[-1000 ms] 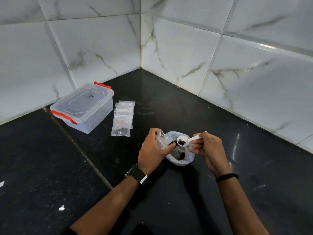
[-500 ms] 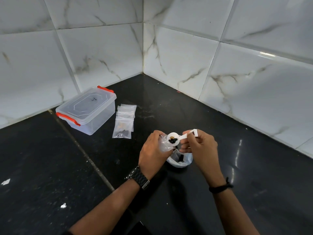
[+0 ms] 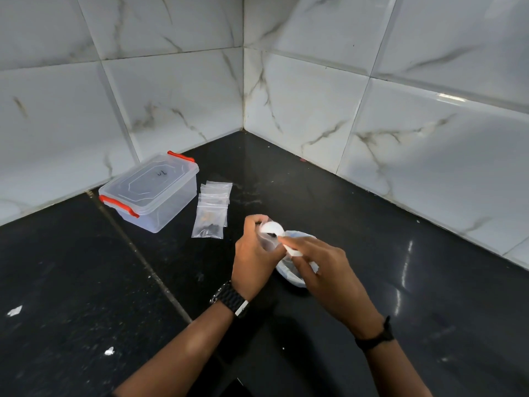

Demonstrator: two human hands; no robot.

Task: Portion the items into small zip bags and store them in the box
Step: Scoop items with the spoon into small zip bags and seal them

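Left hand (image 3: 254,253): grip closed round a small clear zip bag (image 3: 267,242), mouth held up and open; soft film, crumpled, dark pieces faintly visible inside.

Right hand (image 3: 320,265): fingers pinching the flat handle of a white plastic measuring scoop (image 3: 273,229). Round bowl tipped over the bag mouth, touching or just above it; which cannot be told. Handle's long axis runs from the bag back toward the right hand, so the pour goes leftward and down into the bag. Judged step: emptying 1 scoop into the bag.

Supply bag (image 3: 297,277): thin whitish plastic, rolled rim, sitting on the worktop directly under the right hand, largely hidden.

Filled zip bags (image 3: 210,214): a flat overlapping stack, clear and rectangular, brown and dark contents, lying toward the worktop's back left, just beside the box; count unclear.

Storage box (image 3: 151,190): clear rigid plastic, rectangular, lid on, 2 orange-red clips, near the left wall. The left hand is nearer to it.

Worktop (image 3: 86,282): glossy black stone, speckled, 1 seam.
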